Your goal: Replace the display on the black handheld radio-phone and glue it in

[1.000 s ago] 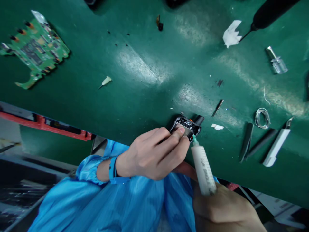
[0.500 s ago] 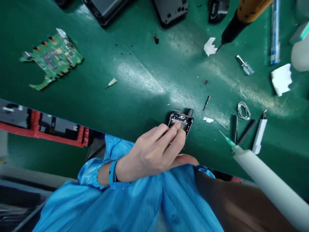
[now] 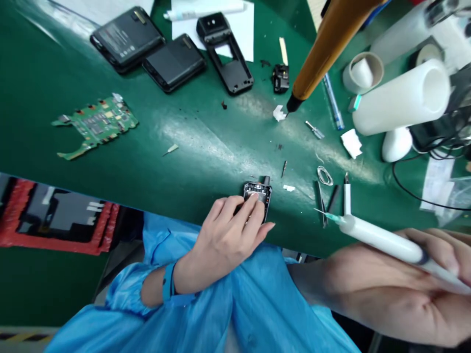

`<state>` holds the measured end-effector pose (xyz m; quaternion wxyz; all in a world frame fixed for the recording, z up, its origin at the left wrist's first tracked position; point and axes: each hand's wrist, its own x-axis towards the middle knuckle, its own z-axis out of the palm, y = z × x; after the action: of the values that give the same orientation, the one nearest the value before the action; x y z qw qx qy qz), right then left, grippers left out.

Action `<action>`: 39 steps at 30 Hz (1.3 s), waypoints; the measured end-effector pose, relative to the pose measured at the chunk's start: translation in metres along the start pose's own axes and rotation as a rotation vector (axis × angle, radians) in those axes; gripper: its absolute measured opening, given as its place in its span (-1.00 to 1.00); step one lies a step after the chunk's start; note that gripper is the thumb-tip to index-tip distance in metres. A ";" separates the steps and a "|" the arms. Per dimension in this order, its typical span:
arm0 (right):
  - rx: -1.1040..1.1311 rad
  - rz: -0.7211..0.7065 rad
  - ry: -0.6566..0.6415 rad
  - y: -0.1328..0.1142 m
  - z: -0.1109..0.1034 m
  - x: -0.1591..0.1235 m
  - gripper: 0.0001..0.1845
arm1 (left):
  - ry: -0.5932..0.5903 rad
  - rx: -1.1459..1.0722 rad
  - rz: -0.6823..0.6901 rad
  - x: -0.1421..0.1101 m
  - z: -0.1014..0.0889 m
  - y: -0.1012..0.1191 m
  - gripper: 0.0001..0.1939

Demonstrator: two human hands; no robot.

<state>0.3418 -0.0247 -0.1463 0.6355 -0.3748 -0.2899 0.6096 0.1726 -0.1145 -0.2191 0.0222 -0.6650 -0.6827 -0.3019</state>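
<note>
Head view: left hand on a small open device, right hand around a syringe

The small open device (image 3: 257,187) sits on the green worktop (image 3: 184,181), close to its near edge, with its stubby black knob pointing away from the person. The left hand (image 3: 228,235) covers its lower part — fingertips rest on the plate inside, the thumb stands apart to the right. Whether any of these fingers grip the casing's underside or far side is hidden, so I cannot tell how firmly it is held.

Off to the right, the right hand (image 3: 415,284) has its fingers closed around the rear of the white syringe (image 3: 382,239). This hand is blurred, and the syringe's back end is partly covered by the fingers. Its green-hubbed needle points left, well apart from the device, and overlaps the dark slim tools (image 3: 321,201) in view; its height above them is unclear.

Beside those tools lie a white-handled knife (image 3: 347,196), its lower end behind the syringe, and a clear coil (image 3: 324,175). Farther up are a black frame (image 3: 235,73) and an orange-handled tool (image 3: 324,44), cut off at the top. A green circuit board (image 3: 96,125) lies at left — its component markings too small to read. Cables crowd the right edge, hard to separate.
</note>
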 end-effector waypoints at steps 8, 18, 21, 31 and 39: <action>0.088 -0.071 -0.038 0.017 0.024 0.012 -0.75 | 0.073 -0.103 -0.037 -0.002 0.004 0.002 -0.72; 0.336 -0.088 -0.192 0.040 0.042 0.000 -0.81 | 0.228 -0.756 -0.131 0.008 -0.009 0.014 -0.61; 0.326 -0.067 -0.210 0.043 0.043 -0.006 -0.79 | 0.188 -1.044 -0.239 0.008 -0.010 0.019 -0.58; 0.199 0.050 -0.250 0.047 0.046 -0.028 -0.78 | 0.150 -1.839 -0.745 -0.004 -0.001 0.031 -0.70; 0.068 0.196 -0.391 0.055 0.037 -0.037 -0.36 | 0.194 -1.936 -0.731 -0.002 0.007 0.029 -0.64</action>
<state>0.2771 -0.0585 -0.1679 0.5170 -0.2543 -0.3491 0.7391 0.2020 -0.1154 -0.2143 -0.5592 -0.1237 -0.3034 -0.7615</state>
